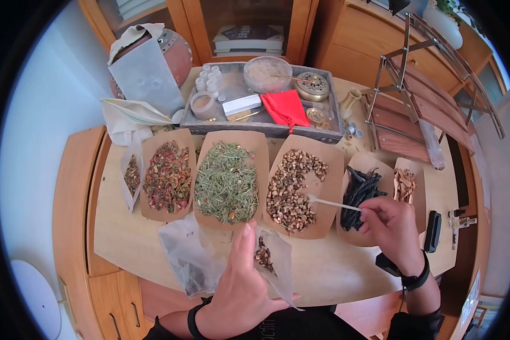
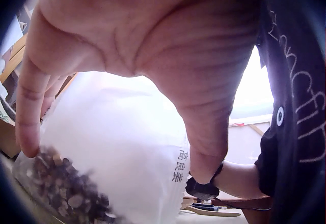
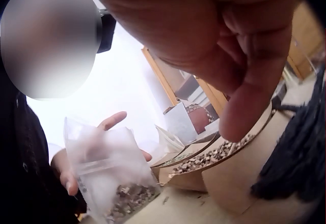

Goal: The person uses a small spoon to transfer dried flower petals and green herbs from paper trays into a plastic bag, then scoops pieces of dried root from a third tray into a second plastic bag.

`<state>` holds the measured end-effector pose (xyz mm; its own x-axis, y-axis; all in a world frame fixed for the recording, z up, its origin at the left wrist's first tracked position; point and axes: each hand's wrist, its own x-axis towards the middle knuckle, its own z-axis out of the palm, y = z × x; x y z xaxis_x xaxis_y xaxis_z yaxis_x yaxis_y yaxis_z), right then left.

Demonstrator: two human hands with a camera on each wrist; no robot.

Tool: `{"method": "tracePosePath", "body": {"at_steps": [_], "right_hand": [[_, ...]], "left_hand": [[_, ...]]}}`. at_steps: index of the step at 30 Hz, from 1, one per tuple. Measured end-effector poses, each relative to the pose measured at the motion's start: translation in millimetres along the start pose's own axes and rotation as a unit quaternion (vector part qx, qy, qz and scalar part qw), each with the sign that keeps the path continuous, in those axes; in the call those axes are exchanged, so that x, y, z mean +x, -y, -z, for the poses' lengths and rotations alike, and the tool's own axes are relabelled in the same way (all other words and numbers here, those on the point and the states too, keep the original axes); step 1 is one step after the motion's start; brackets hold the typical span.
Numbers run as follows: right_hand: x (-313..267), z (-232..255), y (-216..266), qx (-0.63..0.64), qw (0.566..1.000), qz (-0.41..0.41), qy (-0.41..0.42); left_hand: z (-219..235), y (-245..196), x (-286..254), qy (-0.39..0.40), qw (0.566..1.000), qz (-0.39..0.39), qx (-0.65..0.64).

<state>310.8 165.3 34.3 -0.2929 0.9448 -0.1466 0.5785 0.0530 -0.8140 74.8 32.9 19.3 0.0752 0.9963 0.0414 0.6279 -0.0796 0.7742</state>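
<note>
My left hand (image 1: 241, 286) holds a small translucent pouch (image 1: 280, 271), fingers along one edge and thumb at the other. Chopped brown pieces (image 2: 63, 193) lie in the bottom of the pouch, and dark printed characters show on its side in the left wrist view. Between thumb and fingers, my right hand (image 1: 392, 226) pinches the handle of a slim white spoon (image 1: 335, 204). The spoon's tip overlaps chopped brown pieces (image 1: 286, 195) in a cardboard tray (image 1: 326, 218). Black twisted pods or roots (image 1: 361, 187) sit in another tray beneath the right hand.
Trays of green needle-like herb (image 1: 226, 175) and reddish petals (image 1: 167, 181) stand left. Another clear bag (image 1: 190, 255) lies near the table's front edge. Behind is a grey tray (image 1: 232, 126) with a red pouch (image 1: 286, 107) and bowl (image 1: 266, 73). A wooden rack (image 1: 419, 107) stands right.
</note>
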Motion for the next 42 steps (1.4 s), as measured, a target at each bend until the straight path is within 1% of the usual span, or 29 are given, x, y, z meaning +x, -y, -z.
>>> {"method": "tracePosePath", "body": {"at_steps": [1, 2, 4, 5, 6, 8, 12, 14, 17, 20, 24, 27, 29, 32, 34, 35, 36, 38, 39, 40, 41, 42], "right_hand": [[3, -1, 3, 0.057, 0.997, -0.030, 0.044], [7, -3, 1, 0.058, 0.997, -0.031, 0.044], [16, -10, -8, 0.170, 0.974, -0.094, 0.115], [19, -11, -10, 0.171, 0.971, -0.097, 0.136], [21, -12, -10, 0.172, 0.971, -0.097, 0.136], [23, -13, -9, 0.206, 0.957, -0.142, 0.145], [25, -9, -17, 0.227, 0.949, -0.158, 0.153], [26, -7, -22, 0.265, 0.937, -0.164, 0.154], [25, -4, -25, 0.280, 0.933, -0.172, 0.146], [21, 2, -14, 0.277, 0.936, -0.168, 0.135], [8, 20, 13, 0.260, 0.942, -0.170, 0.126], [-7, 34, 37, 0.246, 0.950, -0.140, 0.134], [-16, 39, 53, 0.240, 0.950, -0.141, 0.139], [-30, 33, 69, 0.239, 0.950, -0.146, 0.140], [-40, 24, 74, 0.129, 0.982, -0.073, 0.116], [-43, 24, 74, 0.064, 0.989, 0.024, 0.131], [-47, 24, 76, 0.063, 0.989, 0.024, 0.131], [-53, 25, 79, -0.025, 0.990, 0.114, 0.081], [-55, 25, 78, -0.025, 0.991, 0.125, 0.037], [-54, 25, 77, -0.024, 0.991, 0.124, 0.037], [-52, 25, 75, -0.027, 0.993, 0.117, -0.008], [-50, 24, 72, -0.029, 0.992, 0.111, -0.052]], "left_hand": [[-1, 1, -1, -0.001, 1.000, -0.001, -0.001], [-1, 1, -1, -0.002, 1.000, -0.003, -0.001], [-1, 0, 0, 0.003, 1.000, 0.005, -0.006], [-1, 0, 1, 0.007, 1.000, 0.012, -0.010], [-1, 0, 1, 0.007, 1.000, 0.012, -0.010], [-2, 1, 1, 0.007, 1.000, 0.004, -0.013], [-2, 1, 2, 0.008, 1.000, 0.002, -0.011], [-2, 1, 3, 0.003, 1.000, -0.010, -0.009], [-1, 0, 5, 0.005, 1.000, -0.020, -0.003], [-2, -1, 5, 0.018, 1.000, -0.004, 0.021], [-3, -2, 8, 0.006, 1.000, -0.016, 0.023], [-3, -4, 8, 0.008, 1.000, -0.002, 0.015], [-3, -4, 8, -0.007, 1.000, -0.019, 0.013], [-3, -5, 8, 0.000, 1.000, -0.012, 0.021], [-4, -4, 8, 0.000, 1.000, -0.017, 0.024], [-4, -4, 7, -0.001, 0.999, -0.020, 0.027], [-4, -4, 7, -0.001, 0.999, -0.020, 0.027], [-4, -3, 5, -0.009, 1.000, -0.011, 0.027], [-2, -4, 4, -0.008, 1.000, -0.011, 0.027], [1, -6, 2, -0.003, 1.000, 0.021, 0.010], [4, -6, 1, 0.004, 0.999, 0.052, -0.007], [3, -2, -1, 0.007, 0.999, 0.052, -0.006]]}}
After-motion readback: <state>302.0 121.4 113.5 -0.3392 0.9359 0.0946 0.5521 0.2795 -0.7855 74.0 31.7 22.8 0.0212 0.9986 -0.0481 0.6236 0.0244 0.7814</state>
